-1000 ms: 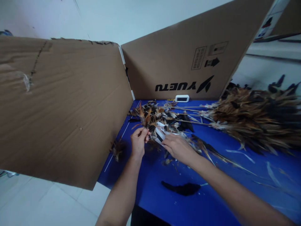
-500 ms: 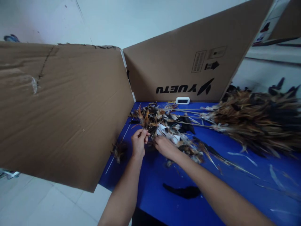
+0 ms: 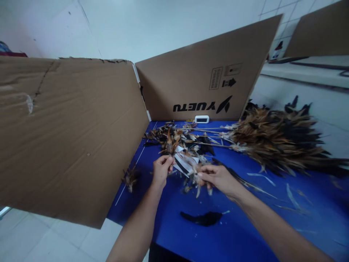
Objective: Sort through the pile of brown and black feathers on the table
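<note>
A heap of loose brown, orange and black feathers (image 3: pixel 180 140) lies on the blue table (image 3: pixel 245 225), with a white striped piece (image 3: pixel 183 162) among them. My left hand (image 3: pixel 161 171) pinches a few feathers at the heap's near edge, fingers closed. My right hand (image 3: pixel 218 178) grips a small clump of feathers (image 3: pixel 197 180), lifted slightly off the table, just right of the left hand.
Finished feather dusters (image 3: pixel 275 140) with thin sticks lie at the right. Cardboard walls (image 3: pixel 71 134) stand at the left and back. A small white device (image 3: pixel 201 119) sits at the back wall. A single black feather (image 3: pixel 201 218) lies near the front edge.
My right hand has drawn back from the heap toward me, now gripping a clump of feathers. My left hand keeps its pinch in about the same spot.
</note>
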`<state>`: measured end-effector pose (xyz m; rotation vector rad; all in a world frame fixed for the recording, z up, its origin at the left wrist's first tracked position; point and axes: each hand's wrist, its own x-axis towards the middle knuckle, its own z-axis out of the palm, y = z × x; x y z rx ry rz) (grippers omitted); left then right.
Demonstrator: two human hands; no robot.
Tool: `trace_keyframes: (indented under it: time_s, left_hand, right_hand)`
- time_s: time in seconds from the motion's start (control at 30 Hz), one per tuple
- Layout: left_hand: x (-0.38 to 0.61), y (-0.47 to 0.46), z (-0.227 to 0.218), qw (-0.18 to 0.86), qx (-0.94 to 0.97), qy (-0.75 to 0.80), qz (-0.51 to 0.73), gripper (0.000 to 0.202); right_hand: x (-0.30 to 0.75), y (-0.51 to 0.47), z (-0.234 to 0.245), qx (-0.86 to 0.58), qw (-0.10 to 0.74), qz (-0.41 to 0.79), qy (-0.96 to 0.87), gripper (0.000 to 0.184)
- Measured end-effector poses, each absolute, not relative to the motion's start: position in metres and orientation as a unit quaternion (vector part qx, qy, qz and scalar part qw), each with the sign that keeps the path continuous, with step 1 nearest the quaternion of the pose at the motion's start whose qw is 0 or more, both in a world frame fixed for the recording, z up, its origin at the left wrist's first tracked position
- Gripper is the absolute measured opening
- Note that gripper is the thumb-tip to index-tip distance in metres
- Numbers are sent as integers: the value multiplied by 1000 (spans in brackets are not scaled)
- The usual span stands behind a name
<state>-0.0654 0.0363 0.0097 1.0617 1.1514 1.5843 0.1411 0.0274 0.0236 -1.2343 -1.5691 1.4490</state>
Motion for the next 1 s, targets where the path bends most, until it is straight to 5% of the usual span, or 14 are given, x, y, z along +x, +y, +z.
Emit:
trace_keyframes:
  time_s: [1.0]
  left_hand:
    - [-35, 18, 2, 589, 485, 452, 462, 31]
  right_hand:
    - [168, 12, 2, -489, 480, 299, -664, 22]
